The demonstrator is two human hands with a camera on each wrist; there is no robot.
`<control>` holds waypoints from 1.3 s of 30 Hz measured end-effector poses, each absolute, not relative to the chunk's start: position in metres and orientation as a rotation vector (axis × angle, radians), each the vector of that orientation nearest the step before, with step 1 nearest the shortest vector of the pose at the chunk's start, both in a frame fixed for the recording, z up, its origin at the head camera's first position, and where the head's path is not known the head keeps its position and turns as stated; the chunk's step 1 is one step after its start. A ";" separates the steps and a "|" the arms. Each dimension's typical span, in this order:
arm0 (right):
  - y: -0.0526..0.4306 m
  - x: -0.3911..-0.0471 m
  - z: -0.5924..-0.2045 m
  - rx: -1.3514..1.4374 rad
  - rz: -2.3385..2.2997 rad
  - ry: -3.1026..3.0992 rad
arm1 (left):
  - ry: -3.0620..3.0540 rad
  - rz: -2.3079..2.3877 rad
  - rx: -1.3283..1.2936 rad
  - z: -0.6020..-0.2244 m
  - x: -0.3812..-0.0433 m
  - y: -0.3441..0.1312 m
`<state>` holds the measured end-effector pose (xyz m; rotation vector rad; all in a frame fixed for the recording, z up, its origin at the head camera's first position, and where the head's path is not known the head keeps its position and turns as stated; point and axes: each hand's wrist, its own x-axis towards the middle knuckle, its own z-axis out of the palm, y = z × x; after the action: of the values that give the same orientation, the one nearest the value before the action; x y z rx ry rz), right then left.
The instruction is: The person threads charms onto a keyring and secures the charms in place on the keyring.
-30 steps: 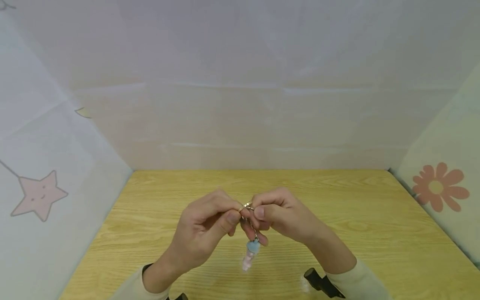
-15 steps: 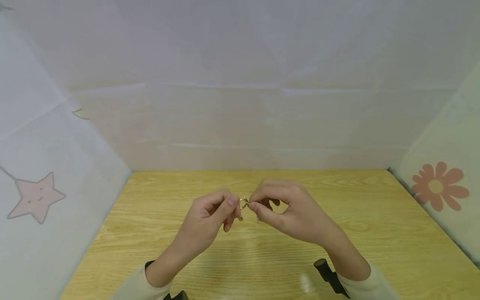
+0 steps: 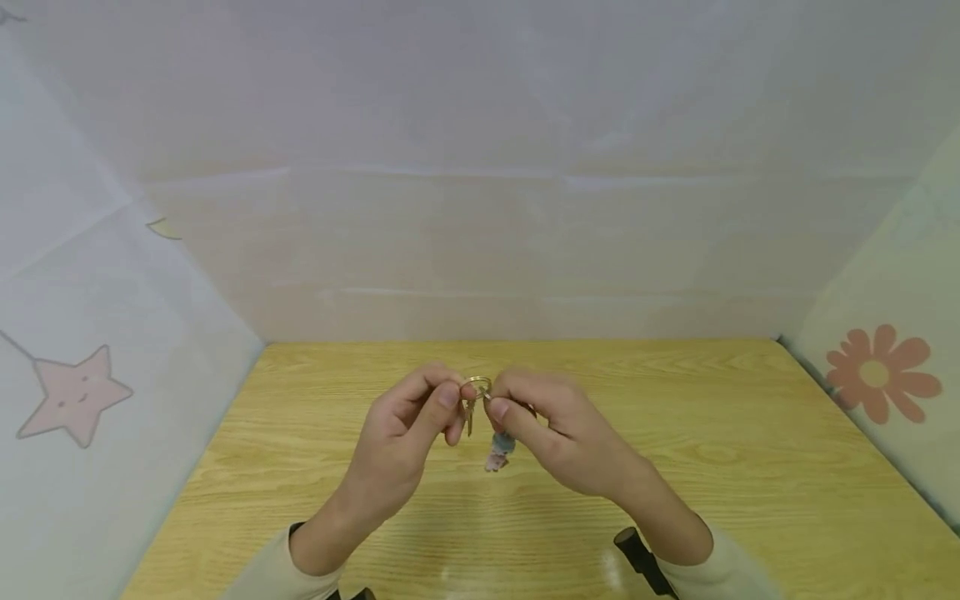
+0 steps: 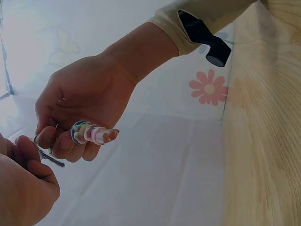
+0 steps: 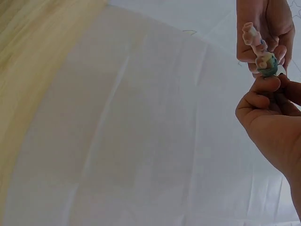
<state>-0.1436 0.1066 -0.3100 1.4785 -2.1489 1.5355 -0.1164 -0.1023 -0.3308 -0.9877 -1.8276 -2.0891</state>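
Above the table, both hands meet at a gold-coloured key ring (image 3: 480, 380). The left hand (image 3: 405, 429) pinches its left side between thumb and index finger, and a small metal key (image 3: 470, 418) hangs beside those fingertips. At the ring's right side, the right hand (image 3: 566, 429) pinches the chain end of a keychain charm (image 3: 501, 450), a blue and pink figure dangling under the fingers. From the left wrist, the charm (image 4: 94, 133) shows in front of the right hand's curled fingers, the key (image 4: 52, 159) between the hands. The fingertips partly hide where ring and chain meet.
A wood-grain table (image 3: 480, 533) lies beneath the hands. Pale cloth walls (image 3: 480, 233) enclose it at the back and sides, with a printed star (image 3: 75, 392) on the left and a flower (image 3: 873, 373) on the right. Dark wrist mounts (image 3: 637, 550) sit by the sleeves.
Both hands lifted slightly and the right hand turned, hiding the charm half a second ago; now the charm hangs in view again. The ring has tilted, and the key now points downward.
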 end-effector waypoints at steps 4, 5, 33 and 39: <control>0.106 -0.145 -0.313 1.471 1.626 -2.166 | -1.826 -2.135 -0.977 -0.331 -0.119 -0.102; 0.107 -0.146 -0.313 1.442 1.603 -2.184 | -1.831 -2.150 -0.956 -0.332 -0.120 -0.102; 0.140 -0.240 -0.399 1.373 0.774 -2.958 | -2.921 -1.631 -0.540 -0.434 -0.211 -0.134; 0.143 -0.240 -0.406 1.277 0.703 -3.037 | -3.004 -1.532 -0.548 -0.442 -0.216 -0.142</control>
<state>-0.2399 0.1427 -0.4059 1.2769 -3.0370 0.7034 -0.2160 -0.1422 -0.4417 -0.5476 -3.0043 -1.5317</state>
